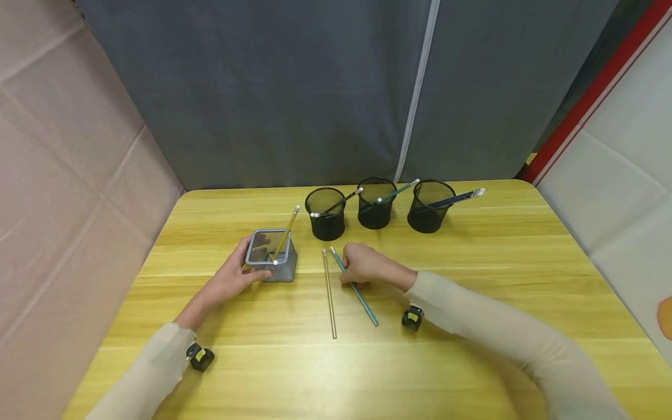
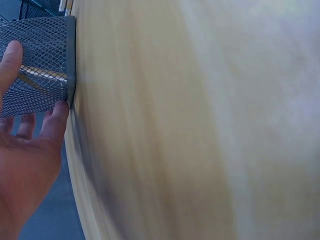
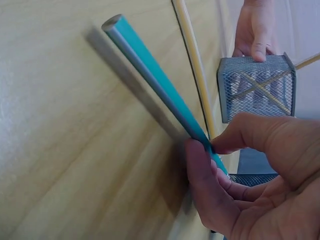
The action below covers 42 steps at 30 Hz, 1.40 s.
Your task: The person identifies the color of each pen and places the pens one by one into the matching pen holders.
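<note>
My left hand (image 1: pixel 231 280) grips a square grey mesh pencil holder (image 1: pixel 283 272), thumb on the near side and fingers round the far side. Yellow pencils (image 1: pixel 284 238) lean crossed inside it, also visible through the mesh in the right wrist view. Between thumb and fingers, my right hand (image 1: pixel 366 264) pinches a teal pencil (image 3: pixel 155 80). In the right wrist view the pencil's flat end is slightly above the table, with a shadow beside it. Left of it, a gold pencil (image 1: pixel 330 297) lies on the table, untouched.
Three round black mesh cups stand along the back: the left cup (image 1: pixel 328 227) with dark pencils, the middle cup (image 1: pixel 374 217) with teal ones, the right cup (image 1: pixel 426 220) with dark blue ones. A grey curtain (image 1: pixel 273 105) hangs behind the wooden table (image 1: pixel 252 373).
</note>
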Available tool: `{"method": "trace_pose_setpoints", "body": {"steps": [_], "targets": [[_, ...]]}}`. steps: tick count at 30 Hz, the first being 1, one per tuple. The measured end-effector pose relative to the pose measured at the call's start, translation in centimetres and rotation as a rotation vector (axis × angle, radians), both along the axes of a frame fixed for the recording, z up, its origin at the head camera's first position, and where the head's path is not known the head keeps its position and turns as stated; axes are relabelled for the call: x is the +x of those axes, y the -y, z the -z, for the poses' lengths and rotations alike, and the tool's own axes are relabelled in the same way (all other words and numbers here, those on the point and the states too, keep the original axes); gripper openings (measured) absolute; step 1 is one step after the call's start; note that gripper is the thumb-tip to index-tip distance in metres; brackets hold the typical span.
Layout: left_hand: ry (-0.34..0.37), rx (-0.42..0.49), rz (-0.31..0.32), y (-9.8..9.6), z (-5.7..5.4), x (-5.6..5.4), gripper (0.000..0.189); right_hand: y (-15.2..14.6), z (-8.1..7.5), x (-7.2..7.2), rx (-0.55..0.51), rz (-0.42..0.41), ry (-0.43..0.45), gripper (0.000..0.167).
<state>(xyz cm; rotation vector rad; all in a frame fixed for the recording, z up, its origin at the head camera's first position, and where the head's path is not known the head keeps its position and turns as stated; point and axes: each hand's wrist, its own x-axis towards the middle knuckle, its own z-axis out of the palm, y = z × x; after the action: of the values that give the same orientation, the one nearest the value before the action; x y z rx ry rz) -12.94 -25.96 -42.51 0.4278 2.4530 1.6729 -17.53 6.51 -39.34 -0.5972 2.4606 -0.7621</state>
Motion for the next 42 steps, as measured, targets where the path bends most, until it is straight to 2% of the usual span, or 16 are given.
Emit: {"method": "trace_pose_setpoints", "body": {"steps": [6, 10, 18, 31, 42], "targets": [[-0.003, -0.006, -0.002, 0.0, 0.0, 0.0, 0.083, -0.3, -0.4, -0.1, -0.029, 0.028, 0.035, 0.026], [-0.002, -0.014, -0.002, 0.0, 0.0, 0.1, 0.083, -0.8, -0.4, -0.3, -0.063, 0.015, 0.048, 0.027], [-0.001, -0.015, -0.003, -0.1, 0.0, 0.1, 0.083, -2.0, -0.8, -0.9, -0.163, 0.004, 0.050, 0.008], [-0.005, -0.012, -0.004, 0.0, -0.1, 0.0, 0.083, -3.3, -2.1, -0.9, -0.329, 0.046, 0.155, 0.012], [-0.003, -0.011, -0.002, 0.0, -0.1, 0.0, 0.083, -4.2, -2.5, -1.0, -0.421, 0.010, 0.147, 0.016]]}}
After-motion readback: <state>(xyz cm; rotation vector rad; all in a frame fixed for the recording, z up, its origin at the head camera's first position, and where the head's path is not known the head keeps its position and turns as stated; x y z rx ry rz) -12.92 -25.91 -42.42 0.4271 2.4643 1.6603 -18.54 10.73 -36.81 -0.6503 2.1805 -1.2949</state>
